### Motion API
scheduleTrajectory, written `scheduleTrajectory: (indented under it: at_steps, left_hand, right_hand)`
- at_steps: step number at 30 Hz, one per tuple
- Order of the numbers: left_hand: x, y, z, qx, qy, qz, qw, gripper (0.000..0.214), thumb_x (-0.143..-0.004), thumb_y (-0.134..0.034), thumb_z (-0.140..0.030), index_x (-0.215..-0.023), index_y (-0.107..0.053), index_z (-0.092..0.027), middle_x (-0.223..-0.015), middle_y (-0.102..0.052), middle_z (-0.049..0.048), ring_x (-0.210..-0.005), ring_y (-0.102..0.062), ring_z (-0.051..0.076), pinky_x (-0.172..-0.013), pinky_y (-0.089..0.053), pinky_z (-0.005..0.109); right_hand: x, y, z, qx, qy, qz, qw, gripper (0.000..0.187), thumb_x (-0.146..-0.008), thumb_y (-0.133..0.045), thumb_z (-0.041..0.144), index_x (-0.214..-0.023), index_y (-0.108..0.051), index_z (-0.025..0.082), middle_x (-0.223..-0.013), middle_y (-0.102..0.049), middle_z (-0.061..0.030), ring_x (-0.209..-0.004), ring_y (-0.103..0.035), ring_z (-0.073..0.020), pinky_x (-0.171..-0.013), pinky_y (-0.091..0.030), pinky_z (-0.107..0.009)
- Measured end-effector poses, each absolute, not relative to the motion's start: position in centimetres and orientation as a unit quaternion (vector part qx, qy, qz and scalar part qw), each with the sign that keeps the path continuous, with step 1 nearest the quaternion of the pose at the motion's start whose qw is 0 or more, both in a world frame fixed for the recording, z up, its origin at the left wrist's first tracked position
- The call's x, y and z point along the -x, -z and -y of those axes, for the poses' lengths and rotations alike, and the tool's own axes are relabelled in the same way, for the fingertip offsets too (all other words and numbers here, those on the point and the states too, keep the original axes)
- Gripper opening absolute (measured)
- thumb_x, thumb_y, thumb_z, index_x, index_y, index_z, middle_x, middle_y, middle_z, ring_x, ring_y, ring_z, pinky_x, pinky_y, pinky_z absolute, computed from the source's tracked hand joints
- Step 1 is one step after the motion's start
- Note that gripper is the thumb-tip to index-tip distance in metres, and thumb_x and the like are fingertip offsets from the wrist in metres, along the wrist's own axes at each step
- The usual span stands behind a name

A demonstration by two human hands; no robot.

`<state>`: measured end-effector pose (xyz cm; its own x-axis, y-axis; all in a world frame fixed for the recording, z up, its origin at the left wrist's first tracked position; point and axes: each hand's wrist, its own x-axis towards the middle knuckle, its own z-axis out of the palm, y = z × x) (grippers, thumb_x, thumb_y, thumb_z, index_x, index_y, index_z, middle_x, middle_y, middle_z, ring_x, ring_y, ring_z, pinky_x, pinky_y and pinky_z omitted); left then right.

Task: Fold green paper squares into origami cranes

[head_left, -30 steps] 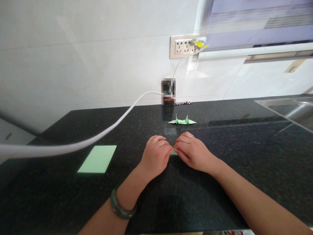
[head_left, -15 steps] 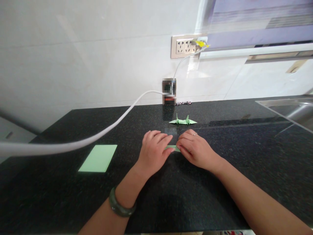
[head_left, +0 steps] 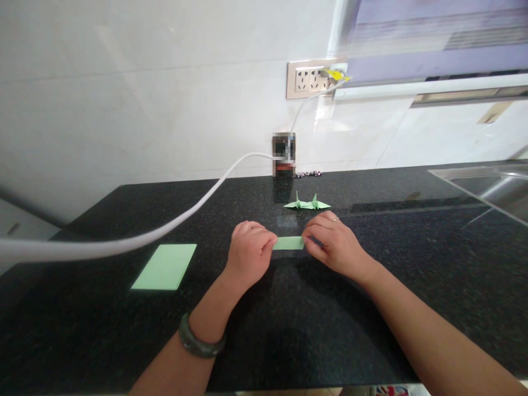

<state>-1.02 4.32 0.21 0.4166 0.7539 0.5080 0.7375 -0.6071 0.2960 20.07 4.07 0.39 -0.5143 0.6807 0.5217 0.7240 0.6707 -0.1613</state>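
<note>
A folded strip of light green paper (head_left: 288, 243) lies on the black counter (head_left: 371, 308) between my hands. My left hand (head_left: 248, 254) is closed and pinches the strip's left end. My right hand (head_left: 333, 244), a ring on one finger, pinches its right end with closed fingers. A dark green bangle sits on my left wrist. Just beyond the hands stands a finished green paper crane (head_left: 307, 203).
A stack of green paper sheets (head_left: 165, 267) lies at the left. A thick white cable (head_left: 136, 239) crosses the counter's left side toward a small device (head_left: 284, 155) by the wall. A socket strip (head_left: 310, 80) is above. A steel sink (head_left: 490, 184) is at the right.
My hands have drawn apart sideways, the left one going left and the right one right. More of the green strip now shows between them. It was almost hidden under the fingers before.
</note>
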Motion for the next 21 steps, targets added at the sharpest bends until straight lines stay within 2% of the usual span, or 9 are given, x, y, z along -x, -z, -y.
scheduleTrajectory:
  at_steps: [4,6,8,9,12,14,18,21]
  left_hand:
    - [1.4,-0.1,-4.8,-0.830,-0.307,-0.466,0.018,0.021,-0.079,-0.044,-0.020,-0.068,-0.062,-0.018,-0.071,-0.063,0.0038,-0.078,-0.052,0.019,-0.076,-0.038,0.036]
    - [1.3,-0.1,-4.7,-0.838,-0.302,-0.453,0.038,0.020,-0.079,-0.044,-0.020,-0.068,-0.061,-0.018,-0.071,-0.063,0.0034,-0.076,-0.052,0.018,-0.075,-0.038,0.035]
    - [1.0,-0.1,-4.4,-0.853,-0.296,-0.424,0.064,0.019,-0.079,-0.045,-0.020,-0.070,-0.061,-0.018,-0.072,-0.063,0.0027,-0.077,-0.052,0.018,-0.075,-0.038,0.034]
    - [0.8,-0.1,-4.3,-0.860,-0.294,-0.410,0.077,0.019,-0.080,-0.045,-0.020,-0.071,-0.062,-0.018,-0.073,-0.063,0.0024,-0.077,-0.052,0.017,-0.075,-0.038,0.033]
    - [0.5,-0.1,-4.0,-0.868,-0.290,-0.390,0.101,0.017,-0.080,-0.046,-0.021,-0.073,-0.062,-0.019,-0.073,-0.063,0.0023,-0.078,-0.052,0.017,-0.076,-0.038,0.033]
    - [0.6,-0.1,-4.0,-0.860,-0.297,-0.400,0.108,0.017,-0.079,-0.048,-0.023,-0.072,-0.063,-0.019,-0.072,-0.063,0.0026,-0.076,-0.053,0.017,-0.075,-0.039,0.033]
    - [1.3,-0.1,-4.6,-0.802,-0.356,-0.461,0.137,0.018,-0.077,-0.050,-0.027,-0.070,-0.064,-0.019,-0.072,-0.063,0.0033,-0.074,-0.054,0.017,-0.072,-0.039,0.031]
    - [1.6,0.1,-4.9,-0.684,-0.462,-0.521,0.218,0.024,-0.077,-0.050,-0.036,-0.074,-0.064,-0.017,-0.073,-0.064,0.0045,-0.073,-0.056,0.017,-0.071,-0.040,0.029]
  right_hand:
    - [-20.7,-0.2,-4.5,0.442,0.038,0.834,0.328,0.011,-0.078,-0.048,0.019,-0.075,-0.058,0.017,-0.077,-0.058,-0.0071,-0.080,-0.049,-0.0206,-0.076,-0.037,-0.036]
    - [-20.4,-0.1,-4.3,0.449,0.012,0.811,0.376,0.012,-0.080,-0.047,0.021,-0.085,-0.058,0.017,-0.084,-0.059,-0.0075,-0.084,-0.050,-0.0205,-0.079,-0.037,-0.036]
    - [-19.7,0.0,-3.8,0.435,-0.024,0.815,0.383,0.021,-0.080,-0.049,0.026,-0.099,-0.055,0.017,-0.094,-0.058,-0.0087,-0.091,-0.049,-0.0213,-0.081,-0.038,-0.037]
    - [-19.3,0.1,-3.6,0.424,-0.042,0.824,0.374,0.024,-0.079,-0.051,0.028,-0.100,-0.055,0.017,-0.096,-0.058,-0.0090,-0.092,-0.049,-0.0212,-0.081,-0.038,-0.036]
    - [-18.4,0.3,-3.0,0.380,-0.091,0.863,0.319,0.014,-0.082,-0.047,0.025,-0.084,-0.059,0.017,-0.080,-0.060,-0.0062,-0.080,-0.051,-0.0181,-0.075,-0.039,-0.033]
    - [-18.2,0.5,-2.9,0.384,-0.110,0.861,0.316,0.015,-0.083,-0.045,0.022,-0.078,-0.059,0.017,-0.073,-0.059,-0.0049,-0.074,-0.050,-0.0169,-0.072,-0.039,-0.032]
    - [-18.5,0.5,-3.2,0.424,-0.167,0.813,0.361,0.016,-0.081,-0.047,0.021,-0.072,-0.059,0.017,-0.068,-0.057,-0.0031,-0.069,-0.049,-0.0153,-0.067,-0.038,-0.030]
    - [-18.5,0.6,-3.4,0.453,-0.267,0.743,0.413,0.019,-0.079,-0.051,0.026,-0.066,-0.060,0.016,-0.066,-0.054,-0.0020,-0.065,-0.049,-0.0135,-0.062,-0.038,-0.027]
